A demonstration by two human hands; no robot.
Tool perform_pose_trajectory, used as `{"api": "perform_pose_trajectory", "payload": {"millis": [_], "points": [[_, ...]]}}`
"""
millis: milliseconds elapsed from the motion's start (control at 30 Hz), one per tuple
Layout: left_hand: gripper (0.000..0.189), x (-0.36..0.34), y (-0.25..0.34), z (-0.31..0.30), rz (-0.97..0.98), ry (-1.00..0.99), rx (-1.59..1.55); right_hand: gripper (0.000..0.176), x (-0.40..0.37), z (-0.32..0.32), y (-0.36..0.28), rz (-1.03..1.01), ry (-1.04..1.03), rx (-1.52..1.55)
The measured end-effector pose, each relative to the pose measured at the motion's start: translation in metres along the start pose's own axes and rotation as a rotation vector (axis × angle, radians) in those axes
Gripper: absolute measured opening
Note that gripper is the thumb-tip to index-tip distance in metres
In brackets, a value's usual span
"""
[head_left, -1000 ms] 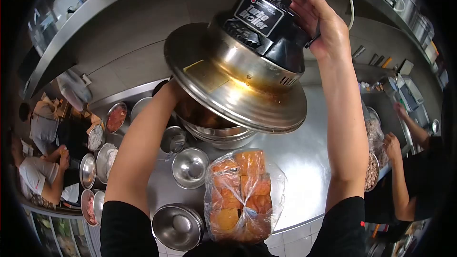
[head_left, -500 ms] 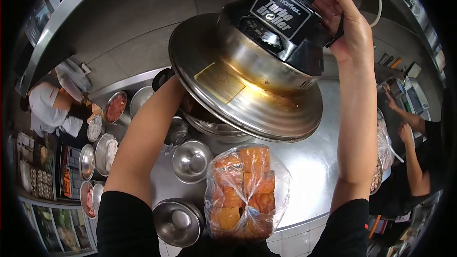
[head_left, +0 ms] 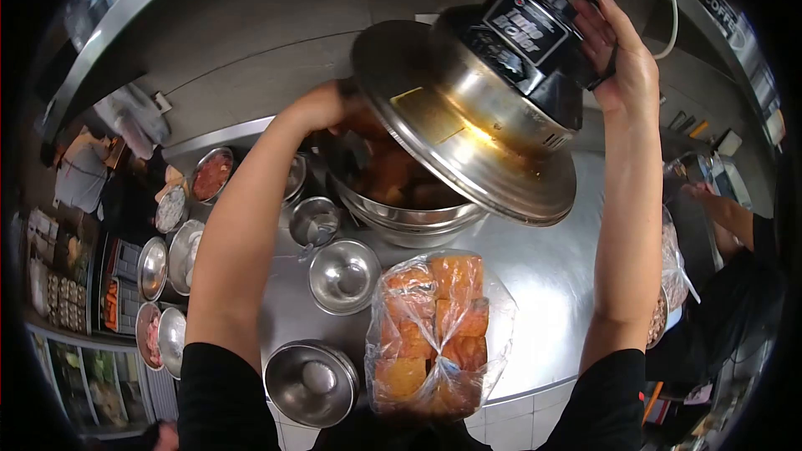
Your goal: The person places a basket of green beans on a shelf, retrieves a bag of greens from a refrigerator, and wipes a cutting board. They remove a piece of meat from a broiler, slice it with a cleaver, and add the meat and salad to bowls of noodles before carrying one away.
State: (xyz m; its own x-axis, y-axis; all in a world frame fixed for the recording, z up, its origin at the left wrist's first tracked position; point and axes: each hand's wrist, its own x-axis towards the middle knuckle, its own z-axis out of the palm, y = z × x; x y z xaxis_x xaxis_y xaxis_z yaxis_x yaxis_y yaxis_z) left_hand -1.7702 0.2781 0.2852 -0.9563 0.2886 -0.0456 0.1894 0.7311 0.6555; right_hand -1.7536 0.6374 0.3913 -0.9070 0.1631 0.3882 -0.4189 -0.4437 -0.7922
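My right hand (head_left: 622,54) grips the black handle of a turbo broiler lid (head_left: 468,117), a wide metal dome with a black motor housing on top. The lid is tilted, its left side raised over a metal broiler bowl (head_left: 418,221). Dark brown pieces of food (head_left: 388,175) show inside the bowl. My left hand (head_left: 326,107) is at the bowl's far left, right by the lid's raised edge, its fingers blurred and partly hidden; I cannot tell whether they hold anything. Nearer me lies a tied clear plastic bag of orange-brown blocks (head_left: 434,334).
Steel bowls (head_left: 344,276) and a stack of bowls (head_left: 311,384) stand left of the bag. Further left are bowls of raw meat (head_left: 212,174) and another person (head_left: 83,169). At right, a co-worker's arm (head_left: 728,215) is near a plastic bag. A white cord (head_left: 673,0) hangs behind the lid.
The lid has shifted right, uncovering the bowl's brown contents. My left hand, hidden behind the lid before, has come into sight at its left edge. My right hand still holds the handle.
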Motion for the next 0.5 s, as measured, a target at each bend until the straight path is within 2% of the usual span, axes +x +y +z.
{"api": "perform_pose_trajectory", "payload": {"millis": [33, 67, 100, 167, 200, 333, 400, 500], "points": [[0.053, -0.005, 0.008, -0.007, -0.253, -0.006, -0.164, 0.036, 0.000, 0.004, 0.000, -0.034, 0.014, 0.022], [0.048, -0.014, 0.017, -0.009, -0.340, -0.011, -0.278, 0.035, 0.001, 0.005, 0.001, -0.042, 0.005, 0.031], [0.048, -0.019, 0.021, -0.012, -0.342, 0.002, -0.280, 0.035, 0.004, 0.005, 0.002, -0.043, -0.008, 0.035], [0.049, -0.025, 0.024, -0.014, -0.470, -0.096, -0.435, 0.036, 0.008, 0.005, 0.004, -0.036, 0.087, -0.008], [0.050, -0.028, 0.024, -0.011, -0.454, -0.026, -0.448, 0.036, 0.009, 0.005, 0.004, -0.033, 0.086, 0.000], [0.049, -0.028, 0.028, -0.019, -0.489, -0.022, -0.396, 0.034, 0.012, 0.006, 0.006, -0.032, 0.080, 0.006], [0.050, -0.025, 0.031, -0.019, -0.479, 0.023, -0.203, 0.034, 0.007, 0.010, 0.007, -0.041, 0.080, -0.003], [0.052, -0.024, 0.039, -0.018, -0.456, 0.058, -0.139, 0.035, 0.001, 0.013, 0.007, -0.050, 0.068, -0.012]]}}
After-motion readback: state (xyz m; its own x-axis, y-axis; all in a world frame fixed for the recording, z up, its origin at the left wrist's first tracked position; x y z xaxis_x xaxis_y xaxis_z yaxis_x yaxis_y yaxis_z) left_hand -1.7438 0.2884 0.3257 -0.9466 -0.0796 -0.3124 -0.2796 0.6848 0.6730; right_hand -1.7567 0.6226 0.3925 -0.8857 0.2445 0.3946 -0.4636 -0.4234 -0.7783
